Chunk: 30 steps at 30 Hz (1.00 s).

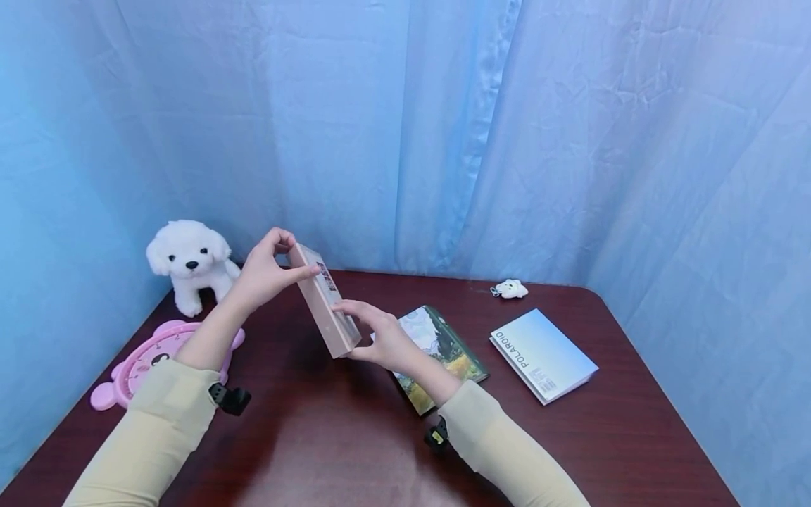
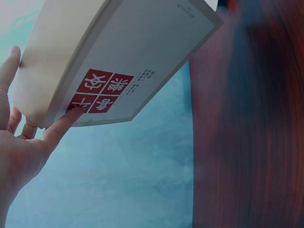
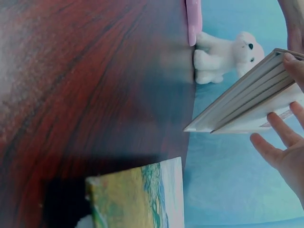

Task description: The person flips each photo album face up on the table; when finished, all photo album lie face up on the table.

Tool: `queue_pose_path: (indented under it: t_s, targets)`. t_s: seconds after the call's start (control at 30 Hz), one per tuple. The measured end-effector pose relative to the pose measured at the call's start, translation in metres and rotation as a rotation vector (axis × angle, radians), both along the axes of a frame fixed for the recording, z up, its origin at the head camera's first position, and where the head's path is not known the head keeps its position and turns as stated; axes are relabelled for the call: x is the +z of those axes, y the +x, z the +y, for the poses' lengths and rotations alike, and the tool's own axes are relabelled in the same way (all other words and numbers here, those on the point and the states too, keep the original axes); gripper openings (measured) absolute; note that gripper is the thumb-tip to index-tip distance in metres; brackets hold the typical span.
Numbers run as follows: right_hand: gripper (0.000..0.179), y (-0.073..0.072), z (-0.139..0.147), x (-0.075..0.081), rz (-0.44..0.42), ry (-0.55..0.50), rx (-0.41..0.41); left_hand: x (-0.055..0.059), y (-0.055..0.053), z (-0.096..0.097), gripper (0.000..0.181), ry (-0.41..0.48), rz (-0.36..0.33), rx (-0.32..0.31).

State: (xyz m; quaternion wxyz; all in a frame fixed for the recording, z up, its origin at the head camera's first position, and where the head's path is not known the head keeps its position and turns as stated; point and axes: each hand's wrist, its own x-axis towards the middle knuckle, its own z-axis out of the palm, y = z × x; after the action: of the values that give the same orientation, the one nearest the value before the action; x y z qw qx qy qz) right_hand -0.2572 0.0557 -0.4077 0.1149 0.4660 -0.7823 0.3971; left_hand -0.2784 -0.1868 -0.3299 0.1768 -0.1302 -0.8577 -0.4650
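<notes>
While the left hand (image 1: 262, 273), spread wide, pinches a tilted book (image 1: 320, 308), the right hand (image 1: 384, 339) apparently grips it lower down.

We see a pale yellow left sleeve (image 1: 136, 451) and a matching right sleeve (image 1: 516, 451). By the left cuff (image 1: 171, 393) is a little black box (image 1: 233, 400); by the right cuff (image 1: 469, 415), another black box (image 1: 441, 428) with a yellow spot (image 1: 438, 437).

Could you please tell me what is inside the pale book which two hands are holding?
In the right wrist view, the pale book shows stacked layers at one edge. They cover one another, so anything printed or kept between them cannot be seen.
</notes>
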Motion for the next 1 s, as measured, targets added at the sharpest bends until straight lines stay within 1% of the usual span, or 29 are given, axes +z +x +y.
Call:
queue_pose_path:
  t_s: [0.13, 0.23, 0.4, 0.53, 0.63, 0.73, 0.8, 0.9, 1.0]
  targets:
    - [0.069, 0.000, 0.000, -0.002, 0.058, 0.026, -0.032, -0.002, 0.002, 0.001, 0.051, -0.002, 0.006, 0.007]
    - [0.070, -0.001, 0.000, -0.003, 0.089, 0.037, -0.037, -0.003, 0.004, 0.001, 0.049, 0.010, 0.015, -0.005]
    - [0.070, 0.001, 0.001, -0.002, 0.100, 0.069, -0.037, -0.006, 0.004, 0.003, 0.040, 0.008, 0.058, -0.018]
    - [0.070, 0.001, 0.000, -0.003, 0.091, 0.108, -0.061, -0.008, 0.006, 0.004, 0.028, 0.006, 0.093, 0.011]
    - [0.069, 0.000, 0.000, -0.005, 0.097, 0.116, -0.077, -0.008, 0.007, 0.003, 0.025, 0.022, 0.096, 0.040]
    - [0.072, -0.002, -0.001, -0.008, 0.104, 0.115, -0.089, -0.007, 0.008, 0.003, 0.021, 0.046, 0.099, 0.054]
    - [0.075, -0.004, -0.002, -0.010, 0.090, 0.112, -0.101, -0.007, 0.009, 0.002, 0.019, 0.071, 0.100, 0.061]
    - [0.081, -0.004, -0.002, -0.012, 0.026, 0.104, -0.129, 0.000, 0.018, 0.006, 0.016, 0.119, 0.101, 0.070]
    - [0.085, -0.006, -0.001, -0.014, -0.053, 0.087, -0.151, 0.010, 0.030, 0.009, 0.015, 0.176, 0.104, 0.072]
